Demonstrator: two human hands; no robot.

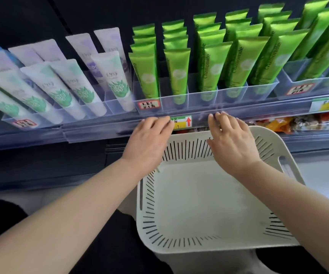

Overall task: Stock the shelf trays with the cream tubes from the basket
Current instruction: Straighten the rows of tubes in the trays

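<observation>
A white slotted basket [203, 248] sits below the shelf with nothing inside it. Green cream tubes [209, 66] stand in rows in the clear shelf trays [232, 95] at centre and right. White tubes with green and purple prints [61, 86] lean in trays [47, 121] on the left. My left hand [147, 139] lies palm down at the shelf's front rail, fingers apart, holding nothing. My right hand [230, 141] lies likewise over the basket's far rim, fingertips at the rail.
A price label with a red arrow [183, 122] is fixed on the shelf rail between my hands. Orange snack packets [297, 123] lie on the lower shelf at right. Dark shelf panels rise behind the tubes.
</observation>
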